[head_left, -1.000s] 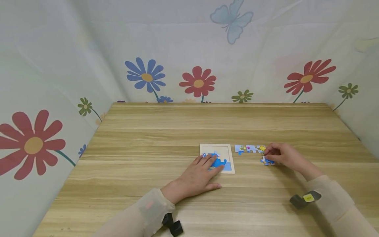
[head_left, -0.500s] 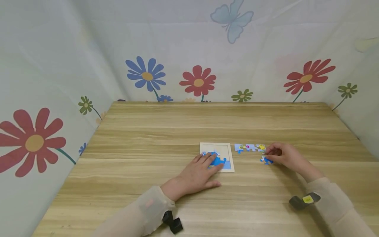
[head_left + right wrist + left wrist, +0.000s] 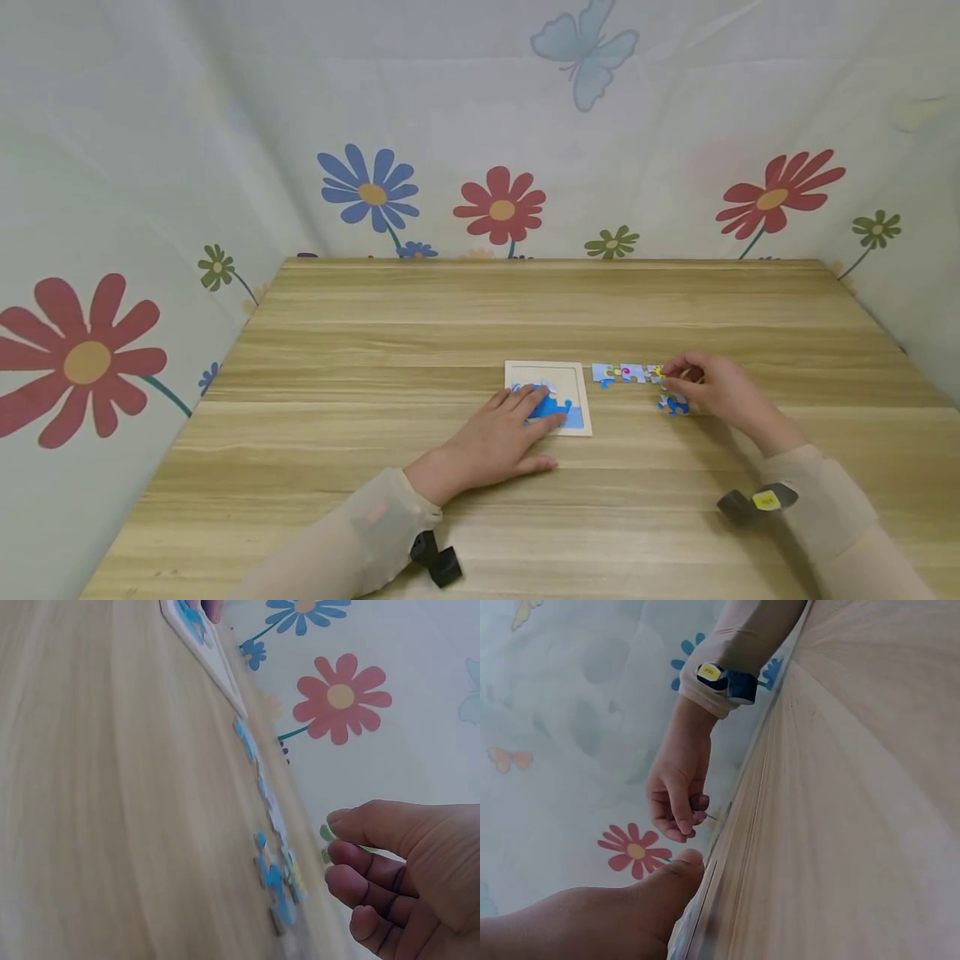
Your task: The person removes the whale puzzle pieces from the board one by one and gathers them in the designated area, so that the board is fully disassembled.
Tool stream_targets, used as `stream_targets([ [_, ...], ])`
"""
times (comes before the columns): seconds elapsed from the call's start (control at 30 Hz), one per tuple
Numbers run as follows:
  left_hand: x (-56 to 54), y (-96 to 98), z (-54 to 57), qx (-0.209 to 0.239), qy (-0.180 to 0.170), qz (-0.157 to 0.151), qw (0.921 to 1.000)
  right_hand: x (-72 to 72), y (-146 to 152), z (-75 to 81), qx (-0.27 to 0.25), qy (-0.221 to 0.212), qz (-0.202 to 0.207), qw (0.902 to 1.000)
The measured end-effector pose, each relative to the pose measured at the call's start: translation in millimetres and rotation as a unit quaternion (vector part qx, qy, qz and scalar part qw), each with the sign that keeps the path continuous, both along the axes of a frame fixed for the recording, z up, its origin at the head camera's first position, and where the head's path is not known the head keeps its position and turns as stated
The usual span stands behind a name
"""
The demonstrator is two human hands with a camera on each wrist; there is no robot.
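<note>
A square wooden puzzle tray [image 3: 547,365] lies mid-table, its lower part filled with blue puzzle pieces [image 3: 576,417]. My left hand [image 3: 491,437] rests on these with its fingers spread straight, hiding part of the picture. Right of the tray, several loose pieces make a row [image 3: 633,373] in light blue, with a yellow sun at the right end. Below that end lies a blue-and-white piece [image 3: 672,406]. My right hand [image 3: 723,392] hovers beside the sun end, fingers loosely bent. The right wrist view shows nothing between its thumb [image 3: 371,823] and fingers, apart from the loose pieces [image 3: 274,881].
The wood-grain table [image 3: 375,325] stretches around the tray. Behind it and at the sides hangs a white cloth [image 3: 450,100] printed with flowers and a butterfly. Both wrists wear small black cameras, the left camera [image 3: 437,562] and the right camera [image 3: 750,503].
My right hand has come off the blue-and-white piece and shifted slightly up and left to the sun end of the row. The left hand stays on the tray.
</note>
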State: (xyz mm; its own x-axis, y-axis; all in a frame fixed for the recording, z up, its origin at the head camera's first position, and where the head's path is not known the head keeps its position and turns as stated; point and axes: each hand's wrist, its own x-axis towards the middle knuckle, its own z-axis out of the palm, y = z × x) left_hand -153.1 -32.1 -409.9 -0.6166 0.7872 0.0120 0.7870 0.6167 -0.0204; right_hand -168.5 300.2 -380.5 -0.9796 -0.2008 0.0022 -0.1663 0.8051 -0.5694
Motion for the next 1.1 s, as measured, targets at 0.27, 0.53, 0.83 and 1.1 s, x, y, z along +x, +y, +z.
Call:
stream_targets([
  [0.27, 2.3, 0.3, 5.0, -0.009, 0.006, -0.005, 0.9999, -3.8, -15.1, 6.2, -0.014, 0.028, 0.008, 0.9995],
  [0.53, 5.5, -3.0, 5.7, -0.009, 0.016, -0.004, 0.9998, -3.5, -31.7, 11.5, -0.042, 0.042, 0.014, 0.9982],
  [0.83, 9.9, -7.5, 6.1, -0.015, 0.024, 0.002, 0.9996, -8.7, -49.9, 15.1, -0.047, 0.055, 0.019, 0.9972],
  [1.1, 9.6, -9.3, 4.1, -0.01, 0.02, 0.002, 0.9997, -14.0, -66.3, 11.6, -0.06, 0.069, 0.042, 0.9949],
])
